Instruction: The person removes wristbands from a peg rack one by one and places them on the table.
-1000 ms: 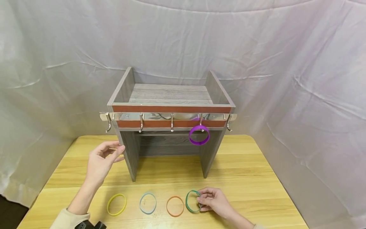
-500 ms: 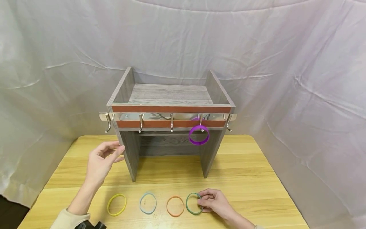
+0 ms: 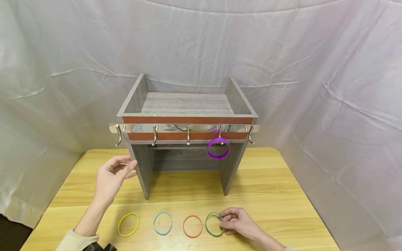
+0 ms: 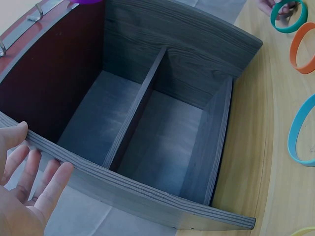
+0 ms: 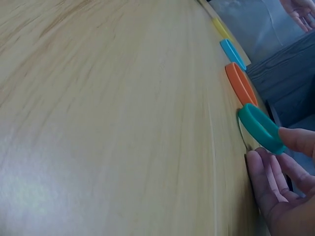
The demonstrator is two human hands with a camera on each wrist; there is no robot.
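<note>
My right hand (image 3: 240, 223) is low at the front of the table, its thumb and fingers pinching the right edge of a green silicone wristband (image 5: 258, 128). To the left lie an orange wristband (image 3: 184, 231), a light blue one and a yellow wristband (image 3: 119, 228). My left hand (image 3: 111, 177) is beside the left side panel of a grey wooden shelf (image 3: 140, 167), fingers loosely extended. In the left wrist view its fingertips overlap the panel's edge; whether they touch is unclear. A purple wristband (image 3: 208, 153) hangs from a hook on the shelf's front.
A shiny metal rail (image 3: 172, 128) with several hooks runs across the shelf's red-brown front strip, its ends jutting past both sides. The shelf stands on a wooden table (image 3: 267, 188). Grey cloth (image 3: 201, 45) hangs behind and on both sides.
The right hand has shifted slightly right and toward me with the green wristband, which now looks flatter to the table. The left hand has stayed in place.
</note>
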